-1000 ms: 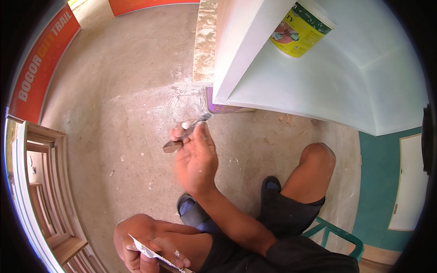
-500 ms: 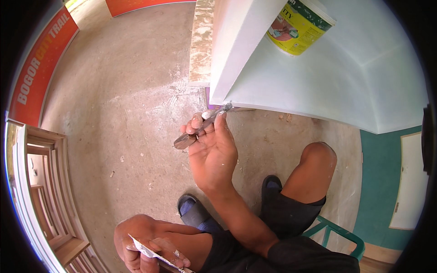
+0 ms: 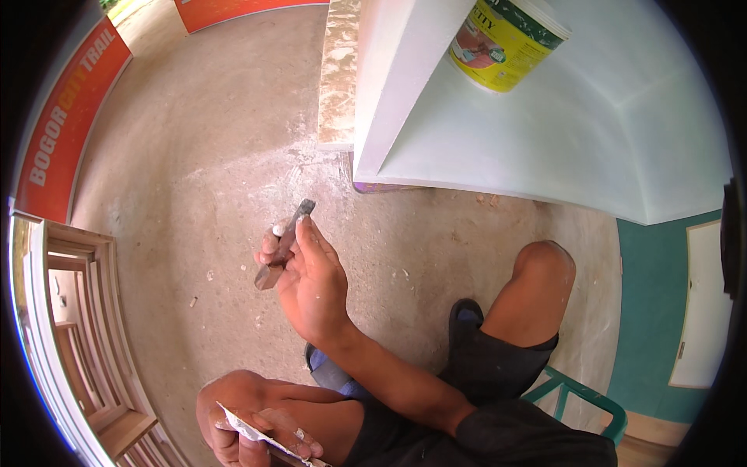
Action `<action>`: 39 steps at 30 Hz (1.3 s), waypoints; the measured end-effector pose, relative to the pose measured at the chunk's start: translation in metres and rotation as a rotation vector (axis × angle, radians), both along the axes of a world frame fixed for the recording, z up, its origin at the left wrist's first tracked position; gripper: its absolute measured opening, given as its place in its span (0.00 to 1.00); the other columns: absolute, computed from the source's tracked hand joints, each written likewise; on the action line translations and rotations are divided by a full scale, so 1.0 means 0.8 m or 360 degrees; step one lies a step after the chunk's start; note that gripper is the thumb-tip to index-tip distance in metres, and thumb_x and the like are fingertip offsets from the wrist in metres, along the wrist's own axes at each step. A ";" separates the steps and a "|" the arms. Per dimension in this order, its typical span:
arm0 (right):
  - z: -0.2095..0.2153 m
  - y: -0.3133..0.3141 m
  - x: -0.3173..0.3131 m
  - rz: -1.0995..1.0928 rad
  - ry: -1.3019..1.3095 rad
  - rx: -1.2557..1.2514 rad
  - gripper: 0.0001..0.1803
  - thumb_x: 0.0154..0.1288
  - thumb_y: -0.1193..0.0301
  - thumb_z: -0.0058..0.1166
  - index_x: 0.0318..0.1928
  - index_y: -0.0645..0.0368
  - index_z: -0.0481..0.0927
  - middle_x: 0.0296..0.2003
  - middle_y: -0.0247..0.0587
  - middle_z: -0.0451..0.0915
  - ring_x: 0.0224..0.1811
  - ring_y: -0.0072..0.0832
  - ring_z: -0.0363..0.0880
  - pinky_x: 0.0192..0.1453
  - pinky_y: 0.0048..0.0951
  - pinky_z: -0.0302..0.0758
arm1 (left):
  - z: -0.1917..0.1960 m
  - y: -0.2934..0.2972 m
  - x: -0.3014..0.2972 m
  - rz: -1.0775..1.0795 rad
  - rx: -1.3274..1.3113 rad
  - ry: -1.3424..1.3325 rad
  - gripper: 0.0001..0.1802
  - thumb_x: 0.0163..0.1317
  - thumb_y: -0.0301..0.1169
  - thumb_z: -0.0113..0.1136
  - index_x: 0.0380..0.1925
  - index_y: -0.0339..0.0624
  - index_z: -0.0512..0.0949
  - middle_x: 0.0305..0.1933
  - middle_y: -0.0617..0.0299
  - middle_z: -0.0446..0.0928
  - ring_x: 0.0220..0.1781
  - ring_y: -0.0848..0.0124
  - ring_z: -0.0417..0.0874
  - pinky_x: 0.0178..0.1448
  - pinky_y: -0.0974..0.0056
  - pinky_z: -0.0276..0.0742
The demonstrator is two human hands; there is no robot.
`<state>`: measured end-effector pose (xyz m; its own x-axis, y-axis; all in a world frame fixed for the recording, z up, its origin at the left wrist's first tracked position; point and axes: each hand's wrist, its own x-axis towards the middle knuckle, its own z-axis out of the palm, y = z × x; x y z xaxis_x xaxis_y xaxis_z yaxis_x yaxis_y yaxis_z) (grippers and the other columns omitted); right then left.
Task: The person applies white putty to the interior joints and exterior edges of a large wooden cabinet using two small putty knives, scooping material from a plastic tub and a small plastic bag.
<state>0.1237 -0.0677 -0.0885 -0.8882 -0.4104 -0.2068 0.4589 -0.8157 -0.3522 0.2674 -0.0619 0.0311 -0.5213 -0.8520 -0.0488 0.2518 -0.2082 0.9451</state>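
Note:
My right hand (image 3: 315, 284), palm up, is closed around a narrow putty knife (image 3: 285, 247) with a dark blade tip and a brown lower end. It is held above the concrete floor, apart from the white panel unit (image 3: 375, 117). White paste smears some of its fingers. At the lower left, my left hand (image 3: 247, 450) rests by my left knee, fingers gripping a flat scraper (image 3: 261, 437). White putty lies along the scraper's edge; its far end runs out of the picture. Inside the white unit stands a yellow and green putty tub (image 3: 502, 48).
Wooden frames (image 3: 101, 335) lean at the left, with a red banner board (image 3: 74, 117) beyond them. A green stool (image 3: 587, 393) is under me at the lower right. A teal panel (image 3: 650, 311) stands at the right. Concrete floor (image 3: 194, 156) spreads between.
My right hand has drawn back from the white unit's lower corner, moving left and nearer to me with the putty knife. My left hand has stayed nearly still.

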 end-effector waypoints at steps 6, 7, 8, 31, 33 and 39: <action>-0.007 0.027 0.000 -0.0133 0.0158 0.0283 0.15 0.82 0.60 0.40 0.44 0.56 0.76 0.36 0.36 0.78 0.39 0.24 0.76 0.50 0.29 0.72 | 0.010 -0.003 0.015 -0.0164 0.0312 0.0006 0.14 0.65 0.25 0.45 0.45 0.22 0.67 0.21 0.43 0.78 0.15 0.63 0.79 0.18 0.67 0.79; -0.006 0.032 -0.002 -0.0186 0.0238 0.0340 0.14 0.82 0.61 0.41 0.44 0.55 0.76 0.35 0.34 0.78 0.40 0.22 0.77 0.49 0.27 0.73 | 0.008 -0.003 0.016 -0.0155 0.0318 0.0024 0.14 0.64 0.25 0.45 0.45 0.22 0.67 0.21 0.43 0.78 0.15 0.62 0.79 0.18 0.67 0.79; -0.004 0.037 -0.007 -0.0309 0.0342 0.0548 0.14 0.83 0.61 0.40 0.43 0.56 0.75 0.35 0.33 0.77 0.39 0.20 0.74 0.46 0.24 0.71 | 0.007 -0.003 0.015 -0.0154 0.0323 0.0041 0.14 0.64 0.25 0.45 0.45 0.22 0.67 0.20 0.43 0.77 0.16 0.62 0.79 0.18 0.66 0.79; -0.029 0.048 -0.034 -0.0440 0.0679 0.0945 0.15 0.83 0.62 0.41 0.39 0.57 0.74 0.34 0.32 0.75 0.39 0.19 0.72 0.48 0.26 0.70 | -0.066 -0.075 0.027 -0.1233 0.0127 0.0654 0.24 0.69 0.25 0.42 0.64 0.32 0.58 0.42 0.42 0.83 0.43 0.58 0.86 0.49 0.41 0.75; -0.018 0.055 -0.033 -0.0492 0.0684 0.0907 0.14 0.83 0.64 0.41 0.41 0.59 0.75 0.35 0.35 0.77 0.38 0.21 0.73 0.49 0.27 0.70 | 0.004 -0.002 0.021 -0.0151 0.0359 0.0042 0.11 0.66 0.25 0.44 0.41 0.24 0.67 0.24 0.39 0.80 0.18 0.63 0.83 0.20 0.69 0.81; 0.004 0.063 -0.036 -0.0555 0.0554 0.0603 0.15 0.83 0.63 0.41 0.43 0.60 0.76 0.35 0.38 0.81 0.39 0.24 0.76 0.51 0.31 0.72 | -0.001 -0.003 0.023 -0.0181 0.0434 0.0164 0.12 0.68 0.24 0.41 0.43 0.22 0.67 0.26 0.38 0.81 0.20 0.63 0.84 0.20 0.69 0.83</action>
<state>0.0946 -0.0175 -0.0849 -0.9983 -0.0388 0.0444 -0.0057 -0.6860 -0.7276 0.2858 -0.0646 0.0302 -0.6265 -0.7507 -0.2095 0.3039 -0.4828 0.8213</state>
